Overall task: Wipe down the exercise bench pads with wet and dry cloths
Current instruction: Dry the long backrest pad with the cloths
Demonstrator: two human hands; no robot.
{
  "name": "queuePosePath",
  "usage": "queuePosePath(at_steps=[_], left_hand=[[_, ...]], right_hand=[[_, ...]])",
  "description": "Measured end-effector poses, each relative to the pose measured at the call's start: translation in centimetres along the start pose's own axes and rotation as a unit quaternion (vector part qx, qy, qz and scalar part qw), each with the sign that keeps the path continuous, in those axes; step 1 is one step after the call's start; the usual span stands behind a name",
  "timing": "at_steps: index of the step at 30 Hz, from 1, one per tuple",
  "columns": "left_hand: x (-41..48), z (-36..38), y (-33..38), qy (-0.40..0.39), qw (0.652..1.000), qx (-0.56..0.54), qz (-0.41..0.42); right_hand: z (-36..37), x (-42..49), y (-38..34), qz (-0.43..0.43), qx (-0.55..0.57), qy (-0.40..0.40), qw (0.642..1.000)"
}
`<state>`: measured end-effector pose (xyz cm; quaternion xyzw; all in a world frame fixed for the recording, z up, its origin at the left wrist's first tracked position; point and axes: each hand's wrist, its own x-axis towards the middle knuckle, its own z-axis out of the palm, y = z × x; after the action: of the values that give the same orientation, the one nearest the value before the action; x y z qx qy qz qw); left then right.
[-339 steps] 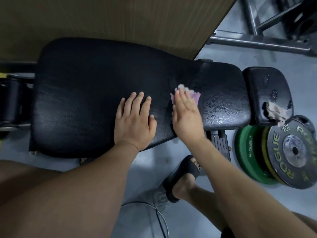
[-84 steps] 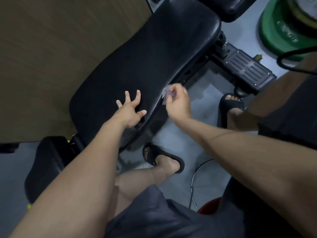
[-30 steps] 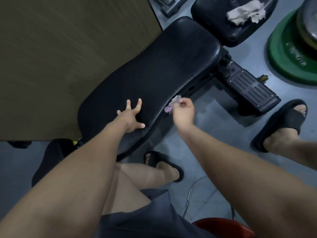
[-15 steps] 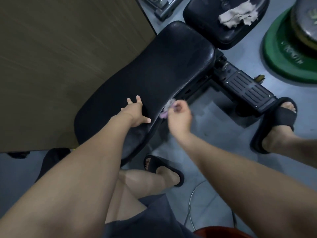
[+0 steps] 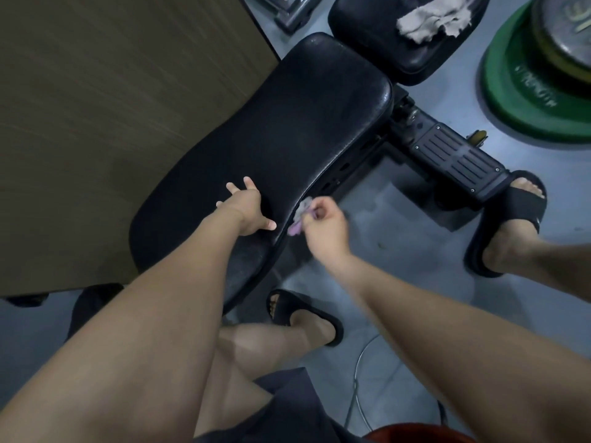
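The long black back pad [image 5: 287,129] of the bench runs diagonally from lower left to upper right. My left hand [image 5: 248,207] rests flat on its near part with fingers spread. My right hand [image 5: 323,225] pinches a small pink cloth [image 5: 299,217] against the pad's right side edge. A smaller black seat pad [image 5: 367,43] lies beyond the back pad, with a crumpled beige cloth [image 5: 431,22] on top of it.
A wooden panel [image 5: 112,107] stands along the pad's left side. The bench's metal foot plate [image 5: 454,155] sticks out to the right. Green and black weight plates [image 5: 537,91] lie at top right. My feet in black slides [image 5: 303,318] stand on the grey floor.
My right hand has slid the pink cloth down along the pad's side edge toward me. The left hand stays on the pad. The view has shifted slightly.
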<state>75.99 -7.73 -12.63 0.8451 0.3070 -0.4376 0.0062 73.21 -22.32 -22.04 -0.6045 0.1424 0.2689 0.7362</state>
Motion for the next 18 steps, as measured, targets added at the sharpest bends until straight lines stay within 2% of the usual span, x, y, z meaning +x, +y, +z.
queuePosePath(at_steps=[2, 3, 7, 9, 11, 14, 15, 18], left_hand=[[-0.1, 0.0, 0.0, 0.003, 1.000, -0.004, 0.005], [-0.2, 0.1, -0.1, 0.003, 1.000, -0.004, 0.005], [-0.6, -0.1, 0.2, 0.006, 1.000, -0.005, 0.005], [-0.9, -0.3, 0.4, 0.005, 1.000, -0.006, -0.001], [-1.1, -0.5, 0.6, 0.004, 1.000, -0.007, -0.004], [-1.2, -0.5, 0.8, 0.000, 1.000, -0.011, -0.012], [-1.2, -0.5, 0.8, 0.000, 1.000, -0.013, -0.014], [-1.4, -0.5, 0.8, 0.002, 1.000, -0.016, -0.014]], right_hand=[[-0.4, 0.0, 0.2, 0.012, 0.008, -0.041, 0.999], [-1.0, 1.0, -0.5, 0.004, 0.040, -0.034, 0.999], [-4.8, 6.7, -6.0, -0.047, 0.134, 0.156, 0.978], [-5.1, 7.2, -7.0, -0.054, 0.132, 0.191, 0.971], [-3.7, 5.7, -5.9, -0.056, 0.110, 0.164, 0.979], [-2.4, 3.9, -3.5, -0.041, 0.082, 0.068, 0.993], [-2.8, 4.5, -3.9, -0.037, 0.079, 0.075, 0.993], [-5.6, 7.2, -6.9, -0.066, 0.064, 0.162, 0.983]])
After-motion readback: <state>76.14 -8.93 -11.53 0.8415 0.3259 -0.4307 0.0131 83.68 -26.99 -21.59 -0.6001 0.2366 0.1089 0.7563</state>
